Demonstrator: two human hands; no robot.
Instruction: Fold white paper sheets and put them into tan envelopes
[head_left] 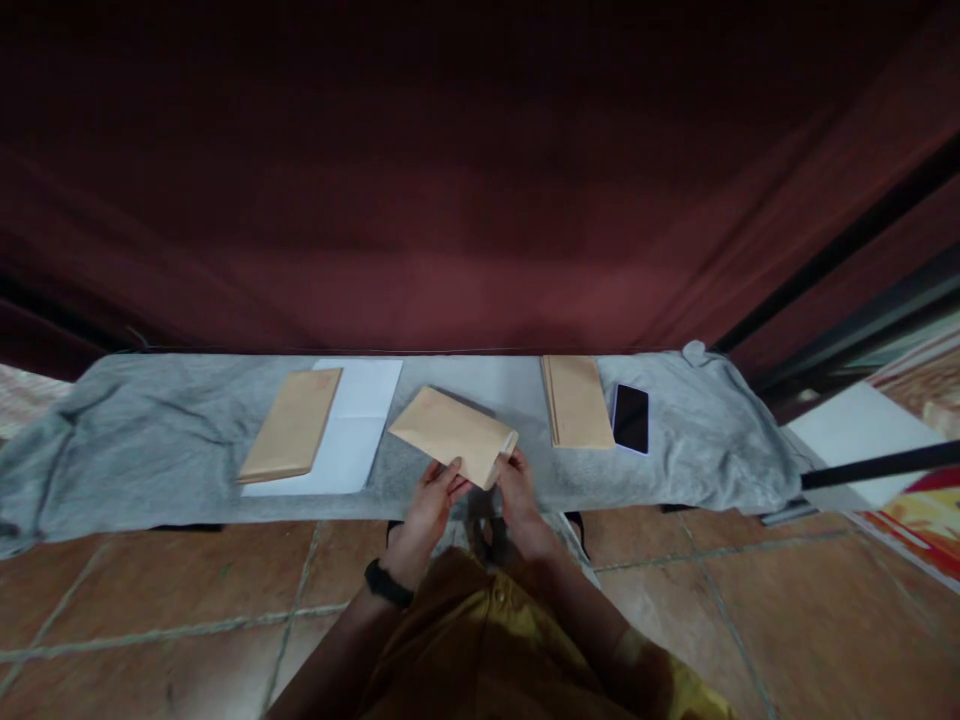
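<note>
A brown paper envelope [450,430] is held between my two hands, tilted above the grey cloth. My left hand [435,497] grips its lower edge, thumb on top and fingers beneath. At the right end, my right hand [514,482] pinches the envelope near its opening, where a strip of white shows inside. To the left, a stack of brown envelopes [294,425] rests partly over white paper sheets [356,425]. Another small stack of brown envelopes [581,402] lies to the right of my hands.
A phone [631,418] with a pale purple edge lies beside the right stack. The grey cloth [697,430] covers a long narrow table against a dark red wall [480,250]. A white board [862,440] and a black bar stand at the right. Tiles [660,600] cover the floor.
</note>
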